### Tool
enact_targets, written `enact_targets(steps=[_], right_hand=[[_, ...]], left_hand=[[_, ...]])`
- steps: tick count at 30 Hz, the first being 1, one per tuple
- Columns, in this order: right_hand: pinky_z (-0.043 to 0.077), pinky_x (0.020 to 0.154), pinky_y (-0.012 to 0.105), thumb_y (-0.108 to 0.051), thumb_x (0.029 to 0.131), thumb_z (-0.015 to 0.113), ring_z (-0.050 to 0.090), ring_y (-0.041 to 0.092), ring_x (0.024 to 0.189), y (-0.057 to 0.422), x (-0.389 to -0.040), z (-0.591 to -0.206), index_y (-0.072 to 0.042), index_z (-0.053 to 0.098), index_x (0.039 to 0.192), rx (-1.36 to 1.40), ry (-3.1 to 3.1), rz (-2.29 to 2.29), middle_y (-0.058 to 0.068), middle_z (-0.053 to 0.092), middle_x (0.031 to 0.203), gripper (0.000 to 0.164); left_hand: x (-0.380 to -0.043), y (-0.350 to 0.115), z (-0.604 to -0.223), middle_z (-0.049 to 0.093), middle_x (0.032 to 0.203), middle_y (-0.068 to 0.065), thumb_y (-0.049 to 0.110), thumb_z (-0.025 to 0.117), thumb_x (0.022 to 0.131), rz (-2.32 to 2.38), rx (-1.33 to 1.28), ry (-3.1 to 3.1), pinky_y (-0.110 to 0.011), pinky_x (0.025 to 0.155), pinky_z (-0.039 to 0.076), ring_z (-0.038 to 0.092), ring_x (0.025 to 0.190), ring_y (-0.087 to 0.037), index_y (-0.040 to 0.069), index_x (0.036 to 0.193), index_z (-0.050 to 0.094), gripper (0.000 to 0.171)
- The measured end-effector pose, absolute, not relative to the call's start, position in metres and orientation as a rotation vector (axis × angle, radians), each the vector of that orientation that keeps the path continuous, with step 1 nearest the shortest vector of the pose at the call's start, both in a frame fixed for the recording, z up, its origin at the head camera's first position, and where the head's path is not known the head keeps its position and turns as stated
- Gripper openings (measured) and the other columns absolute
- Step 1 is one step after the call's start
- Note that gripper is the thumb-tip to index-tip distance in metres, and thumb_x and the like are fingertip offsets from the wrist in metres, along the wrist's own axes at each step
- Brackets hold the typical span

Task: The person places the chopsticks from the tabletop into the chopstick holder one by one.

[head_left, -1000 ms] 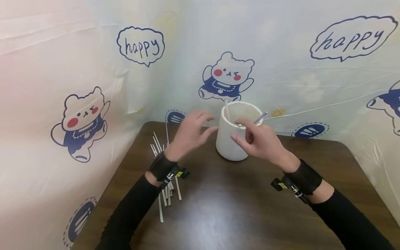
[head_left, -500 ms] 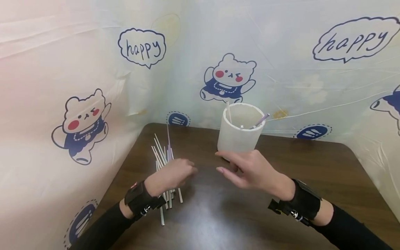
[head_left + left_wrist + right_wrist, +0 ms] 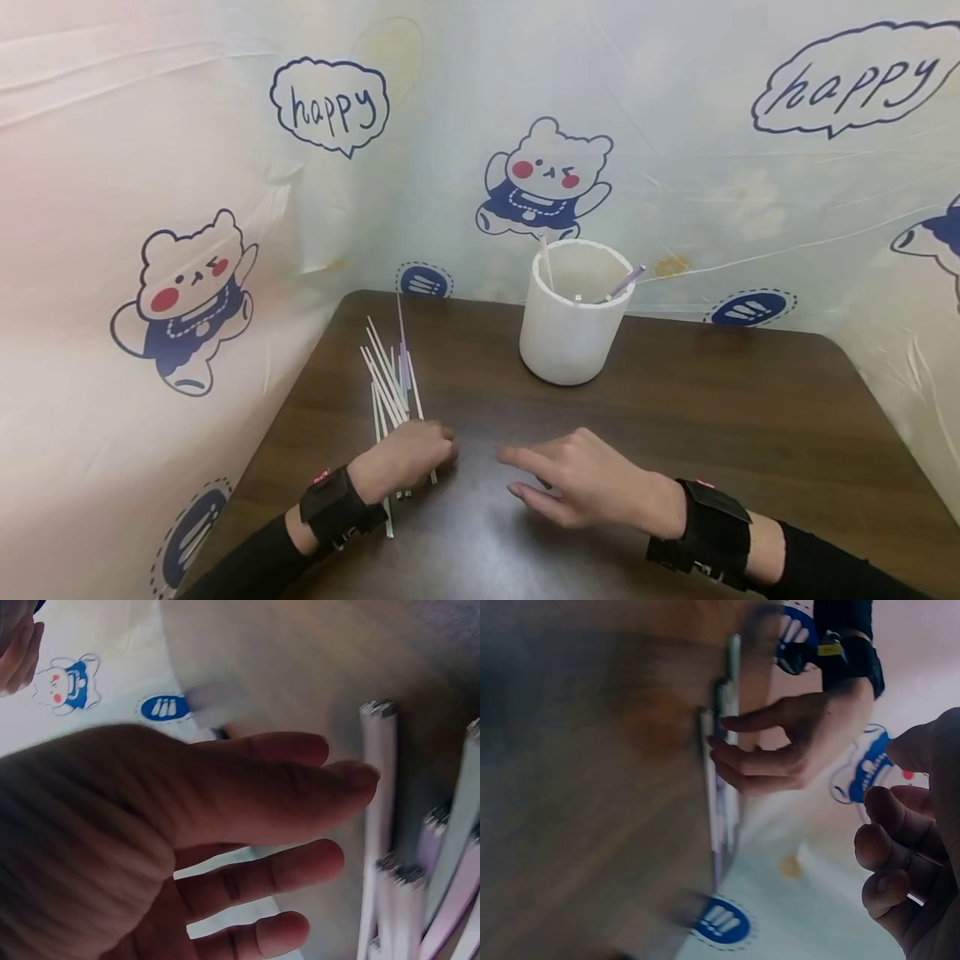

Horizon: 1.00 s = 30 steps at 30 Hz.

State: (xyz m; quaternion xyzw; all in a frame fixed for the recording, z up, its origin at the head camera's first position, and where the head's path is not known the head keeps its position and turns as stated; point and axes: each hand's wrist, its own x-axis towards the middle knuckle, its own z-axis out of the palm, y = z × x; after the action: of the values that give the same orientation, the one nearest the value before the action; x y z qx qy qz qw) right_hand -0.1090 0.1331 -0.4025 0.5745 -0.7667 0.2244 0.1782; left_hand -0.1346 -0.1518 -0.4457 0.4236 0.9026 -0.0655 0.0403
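Note:
Several thin pale and lilac sticks with shiny silvery ends (image 3: 386,383) lie in a loose bundle on the left of the table. My left hand (image 3: 408,454) is over their near part. In the left wrist view its thumb and forefinger tips reach one pale pink stick (image 3: 379,750) at the bundle's edge, without a visible pinch. My right hand (image 3: 581,483) hovers over the table to the right of the bundle, thumb and forefinger apart, holding nothing. A white round container (image 3: 570,342) stands behind it, with a few sticks inside; a lilac stick (image 3: 628,282) leans on its rim.
The dark wooden table (image 3: 712,400) has rounded far corners. A pale cloth (image 3: 660,100) printed with bears and the word happy hangs behind and to the left of it. Each wrist wears a black strap (image 3: 708,533) with a camera.
Both hands have come down and back from beside the container's rim. The left has moved to the stick bundle, the right to low over the table. The container has stayed in place.

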Motion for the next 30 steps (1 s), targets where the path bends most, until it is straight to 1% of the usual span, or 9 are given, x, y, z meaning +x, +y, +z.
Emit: enact_targets(steps=[6, 10, 15, 19, 23, 26, 30], right_hand=[[0.026, 0.052, 0.002, -0.02, 0.098, 0.071, 0.035, -0.011, 0.055, 0.14, -0.105, -0.413, -0.015, 0.065, 0.129, 1.618, -2.271, 0.644, -0.017, 0.061, 0.069, 0.032], [0.026, 0.052, 0.002, -0.02, 0.1, 0.07, 0.037, -0.012, 0.054, 0.143, -0.105, -0.414, -0.016, 0.065, 0.13, 1.6, -2.304, 0.658, -0.017, 0.057, 0.068, 0.031], [0.027, 0.052, 0.002, -0.02, 0.101, 0.068, 0.038, -0.013, 0.055, 0.144, -0.106, -0.414, -0.016, 0.064, 0.131, 1.594, -2.315, 0.672, -0.017, 0.057, 0.068, 0.03], [0.029, 0.052, 0.003, -0.02, 0.1, 0.069, 0.038, -0.012, 0.055, 0.145, -0.107, -0.414, -0.016, 0.065, 0.13, 1.573, -2.324, 0.657, -0.017, 0.056, 0.067, 0.031], [0.03, 0.053, 0.003, -0.02, 0.1, 0.07, 0.041, -0.012, 0.056, 0.148, -0.107, -0.414, -0.015, 0.065, 0.13, 1.555, -2.352, 0.665, -0.016, 0.057, 0.068, 0.031], [0.03, 0.054, 0.003, -0.021, 0.101, 0.069, 0.042, -0.012, 0.056, 0.15, -0.108, -0.414, -0.015, 0.066, 0.13, 1.535, -2.368, 0.678, -0.016, 0.059, 0.067, 0.03], [0.03, 0.053, 0.003, -0.022, 0.101, 0.07, 0.044, -0.012, 0.056, 0.153, -0.111, -0.412, -0.015, 0.066, 0.129, 1.499, -2.371, 0.674, -0.016, 0.059, 0.066, 0.029]], left_hand=[[-0.132, -0.152, -0.458, 0.07, 0.081, 0.006, 0.005, 0.087, 0.078, -0.31, 1.416, 2.807, -0.028, 0.065, 0.056, 0.065, 0.071, -0.014, 0.021, 0.079, 0.074, 0.02], [-0.132, -0.151, -0.462, 0.071, 0.08, 0.007, 0.007, 0.086, 0.079, -0.342, 1.475, 2.849, -0.03, 0.068, 0.056, 0.066, 0.073, -0.013, 0.023, 0.076, 0.072, 0.021], [-0.133, -0.149, -0.464, 0.07, 0.082, 0.009, 0.012, 0.086, 0.08, -0.373, 1.524, 2.873, -0.028, 0.067, 0.055, 0.065, 0.076, -0.012, 0.026, 0.076, 0.07, 0.021], [-0.133, -0.149, -0.465, 0.071, 0.086, 0.01, 0.018, 0.087, 0.08, -0.38, 1.539, 2.862, -0.026, 0.069, 0.055, 0.065, 0.079, -0.011, 0.029, 0.081, 0.073, 0.018], [-0.134, -0.149, -0.466, 0.072, 0.092, 0.011, 0.023, 0.085, 0.082, -0.349, 1.555, 2.835, -0.024, 0.068, 0.054, 0.065, 0.082, -0.01, 0.031, 0.092, 0.074, 0.017], [-0.135, -0.148, -0.466, 0.073, 0.093, 0.011, 0.02, 0.083, 0.084, -0.31, 1.57, 2.832, -0.024, 0.068, 0.053, 0.065, 0.083, -0.01, 0.03, 0.098, 0.072, 0.02], [-0.136, -0.147, -0.464, 0.074, 0.092, 0.01, 0.017, 0.08, 0.087, -0.264, 1.589, 2.843, -0.025, 0.071, 0.055, 0.064, 0.084, -0.012, 0.028, 0.1, 0.069, 0.02]])
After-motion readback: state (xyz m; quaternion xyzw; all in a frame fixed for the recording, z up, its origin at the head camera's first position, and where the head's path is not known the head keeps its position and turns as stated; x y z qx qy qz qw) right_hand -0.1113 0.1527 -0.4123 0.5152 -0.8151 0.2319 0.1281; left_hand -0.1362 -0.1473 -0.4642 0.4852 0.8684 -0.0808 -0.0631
